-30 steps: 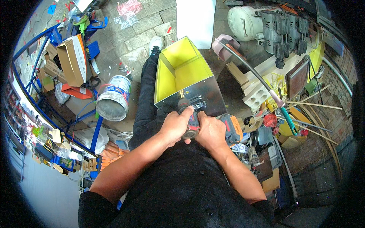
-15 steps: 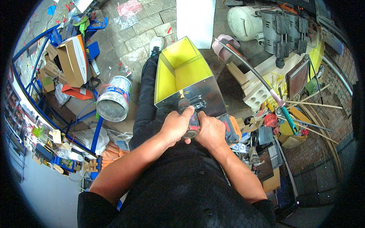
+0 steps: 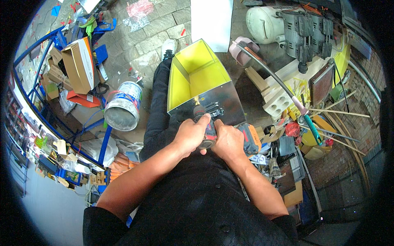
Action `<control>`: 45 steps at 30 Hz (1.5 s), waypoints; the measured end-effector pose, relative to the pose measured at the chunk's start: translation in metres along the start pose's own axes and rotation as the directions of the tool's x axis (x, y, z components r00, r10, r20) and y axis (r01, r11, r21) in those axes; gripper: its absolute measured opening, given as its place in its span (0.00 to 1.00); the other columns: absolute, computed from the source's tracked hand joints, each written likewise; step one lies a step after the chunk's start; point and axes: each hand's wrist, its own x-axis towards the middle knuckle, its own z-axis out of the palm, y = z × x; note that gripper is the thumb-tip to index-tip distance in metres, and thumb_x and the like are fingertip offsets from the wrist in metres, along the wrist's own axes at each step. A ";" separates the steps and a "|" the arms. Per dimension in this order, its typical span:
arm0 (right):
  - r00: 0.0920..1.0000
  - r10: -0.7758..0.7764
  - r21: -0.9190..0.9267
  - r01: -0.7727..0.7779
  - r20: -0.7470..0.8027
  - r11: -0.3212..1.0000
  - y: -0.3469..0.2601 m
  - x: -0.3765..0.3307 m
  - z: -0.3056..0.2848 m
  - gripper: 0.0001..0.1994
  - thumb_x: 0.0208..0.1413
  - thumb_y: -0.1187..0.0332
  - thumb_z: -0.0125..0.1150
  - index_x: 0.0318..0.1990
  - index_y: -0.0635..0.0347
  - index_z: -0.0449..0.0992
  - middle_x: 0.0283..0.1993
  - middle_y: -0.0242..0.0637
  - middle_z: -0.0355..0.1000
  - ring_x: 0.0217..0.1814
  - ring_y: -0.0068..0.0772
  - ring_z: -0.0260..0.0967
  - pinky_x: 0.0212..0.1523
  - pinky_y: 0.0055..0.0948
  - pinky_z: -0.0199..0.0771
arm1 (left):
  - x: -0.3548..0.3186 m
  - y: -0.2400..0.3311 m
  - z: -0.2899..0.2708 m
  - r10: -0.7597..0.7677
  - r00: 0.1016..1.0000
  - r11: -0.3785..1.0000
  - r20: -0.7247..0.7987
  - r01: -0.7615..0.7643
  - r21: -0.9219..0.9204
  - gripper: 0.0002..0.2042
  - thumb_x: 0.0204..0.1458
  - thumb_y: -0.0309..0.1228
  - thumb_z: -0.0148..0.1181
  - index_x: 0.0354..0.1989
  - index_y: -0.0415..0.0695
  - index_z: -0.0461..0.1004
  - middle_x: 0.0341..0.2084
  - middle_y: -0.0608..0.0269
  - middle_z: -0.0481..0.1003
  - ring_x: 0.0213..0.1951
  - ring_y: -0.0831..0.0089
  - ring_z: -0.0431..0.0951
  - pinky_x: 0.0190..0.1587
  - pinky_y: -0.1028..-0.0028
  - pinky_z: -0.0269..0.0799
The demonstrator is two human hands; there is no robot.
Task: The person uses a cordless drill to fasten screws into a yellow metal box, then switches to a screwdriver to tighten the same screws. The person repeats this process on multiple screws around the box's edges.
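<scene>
Both my hands grip a cordless drill (image 3: 210, 130) with a dark body and an orange battery (image 3: 251, 137). My left hand (image 3: 193, 133) wraps the drill's body from the left. My right hand (image 3: 227, 141) holds its handle on the right. The drill's nose (image 3: 200, 110) presses against the shiny metal near wall of an open box (image 3: 221, 98) that is yellow inside (image 3: 197, 74). The box rests on my leg in black trousers (image 3: 158, 115).
A metal paint can (image 3: 123, 106) lies to the left on paving stones. Cardboard boxes (image 3: 78, 65) and a blue frame (image 3: 45, 69) stand further left. A white tank (image 3: 264, 22), a hose (image 3: 271, 78), wooden sticks and scattered tools crowd the right.
My hands and the drill have shifted very slightly against the box wall; otherwise the scene is the same.
</scene>
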 end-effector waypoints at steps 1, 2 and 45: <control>1.000 0.004 0.002 -0.004 0.008 1.000 -0.001 0.000 -0.001 0.19 0.47 0.55 0.73 0.38 0.60 0.76 0.32 0.55 0.80 0.39 0.61 0.81 0.40 0.56 0.79 | 0.000 0.001 0.000 0.002 1.000 1.000 -0.002 -0.002 -0.002 0.31 0.67 0.51 0.55 0.28 0.29 0.78 0.20 0.51 0.78 0.13 0.64 0.76 0.13 0.65 0.73; 1.000 0.008 0.004 -0.008 0.016 1.000 -0.003 0.000 -0.003 0.19 0.47 0.56 0.73 0.38 0.60 0.75 0.32 0.55 0.80 0.39 0.61 0.81 0.40 0.56 0.79 | 0.001 0.000 -0.001 0.004 1.000 1.000 0.002 -0.004 -0.002 0.31 0.67 0.51 0.55 0.28 0.29 0.78 0.20 0.51 0.78 0.13 0.63 0.76 0.13 0.65 0.74; 1.000 0.002 0.044 -0.002 0.006 0.999 0.001 0.001 0.003 0.26 0.40 0.53 0.80 0.38 0.60 0.74 0.31 0.55 0.79 0.38 0.63 0.80 0.37 0.57 0.78 | 0.006 0.001 -0.002 0.001 1.000 0.999 -0.002 -0.001 0.041 0.31 0.68 0.51 0.56 0.28 0.28 0.78 0.21 0.49 0.79 0.15 0.61 0.79 0.13 0.64 0.75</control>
